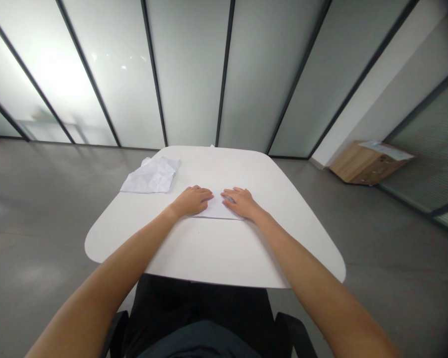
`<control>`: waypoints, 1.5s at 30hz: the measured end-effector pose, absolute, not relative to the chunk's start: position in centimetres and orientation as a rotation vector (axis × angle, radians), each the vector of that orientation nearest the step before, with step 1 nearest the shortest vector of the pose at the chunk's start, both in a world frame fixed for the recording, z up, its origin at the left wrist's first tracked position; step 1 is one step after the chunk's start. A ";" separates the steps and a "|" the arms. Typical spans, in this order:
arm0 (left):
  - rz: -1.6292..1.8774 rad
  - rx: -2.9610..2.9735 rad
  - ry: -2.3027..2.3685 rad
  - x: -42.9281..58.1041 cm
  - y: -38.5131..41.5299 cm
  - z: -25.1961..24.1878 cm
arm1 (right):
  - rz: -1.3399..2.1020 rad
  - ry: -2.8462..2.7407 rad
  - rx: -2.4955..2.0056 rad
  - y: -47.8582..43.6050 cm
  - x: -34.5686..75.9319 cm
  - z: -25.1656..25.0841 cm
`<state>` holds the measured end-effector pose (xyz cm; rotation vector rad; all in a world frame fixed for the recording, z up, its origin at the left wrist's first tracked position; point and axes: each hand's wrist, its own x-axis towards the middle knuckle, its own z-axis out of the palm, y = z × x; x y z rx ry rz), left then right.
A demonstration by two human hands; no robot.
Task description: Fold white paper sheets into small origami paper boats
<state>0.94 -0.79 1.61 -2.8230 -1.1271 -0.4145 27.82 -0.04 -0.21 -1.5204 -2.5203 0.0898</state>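
A small folded white paper [217,210] lies in the middle of the white table [216,248]. My left hand [191,200] rests on the paper's left part, fingers flat and pointing right. My right hand [241,203] presses on its right part, fingers stretched toward the left. The fingertips of both hands nearly meet over the paper. Neither hand grips anything; both lie flat on the sheet.
A stack of creased white sheets [152,176] lies at the table's far left. Frosted glass panels [186,69] stand behind the table. A wooden cabinet [366,161] sits on the floor at the right. Chair armrests [294,335] show near my lap.
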 end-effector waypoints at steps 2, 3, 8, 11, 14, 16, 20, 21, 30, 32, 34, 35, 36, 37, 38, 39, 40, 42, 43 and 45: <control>-0.441 -2.825 -1.136 1.0 -0.8 1.5 | 0.095 -2.485 -1.594 0.2 28.3 -0.3; -0.457 -2.825 -1.139 0.9 -0.8 1.4 | 0.094 -2.464 -1.636 0.3 28.6 -0.4; -0.504 -2.832 -1.132 0.8 -1.0 1.0 | 0.010 -2.333 -1.808 0.7 29.6 -0.6; -0.518 -2.814 -1.144 0.8 -1.1 1.0 | -0.030 -2.295 -1.853 0.8 29.5 -0.6; -0.534 -2.800 -1.143 0.8 -1.2 1.0 | -0.047 -2.264 -1.833 0.8 29.2 -0.6; -0.544 -2.805 -1.134 0.8 -1.1 0.9 | -0.056 -2.199 -1.825 0.9 29.0 -0.6; -0.522 -2.823 -1.133 0.7 -0.8 0.7 | -0.048 -2.074 -1.834 1.0 28.6 -0.4; -0.509 -2.826 -1.140 0.7 -0.7 0.6 | -0.037 -2.065 -1.828 0.9 28.5 -0.3; -0.458 -2.828 -1.182 0.7 -0.7 0.5 | 0.093 -2.043 -1.784 -0.1 27.8 0.3; -0.462 -2.826 -1.188 0.7 -0.7 0.6 | 0.106 -2.053 -1.773 -0.4 27.6 0.4; -0.468 -2.829 -1.190 0.7 -0.8 0.6 | 0.116 -2.062 -1.750 -0.5 27.5 0.4; -0.472 -2.833 -1.187 0.7 -0.9 0.7 | 0.121 -2.074 -1.725 -0.6 27.5 0.3; -0.476 -2.840 -1.180 0.7 -0.9 0.8 | 0.127 -2.093 -1.693 -0.7 27.4 0.3; -0.481 -2.848 -1.171 0.7 -0.9 0.8 | 0.132 -2.121 -1.658 -0.7 27.4 0.2; -0.484 -2.857 -1.161 0.7 -1.0 0.9 | 0.135 -2.158 -1.624 -0.8 27.4 0.1; -0.488 -2.863 -1.153 0.7 -1.0 0.9 | 0.131 -2.200 -1.592 -0.8 27.3 0.1; -0.491 -2.865 -1.149 0.7 -1.0 0.9 | 0.121 -2.242 -1.567 -0.9 27.3 0.1; -0.498 -2.864 -1.152 0.7 -1.0 0.9 | 0.086 -2.318 -1.537 -1.1 27.3 0.2; -0.502 -2.862 -1.155 0.7 -1.0 0.9 | 0.065 -2.346 -1.524 -1.1 27.4 0.2; -0.507 -2.859 -1.160 0.7 -1.0 0.8 | 0.036 -2.393 -1.483 -1.3 27.4 0.2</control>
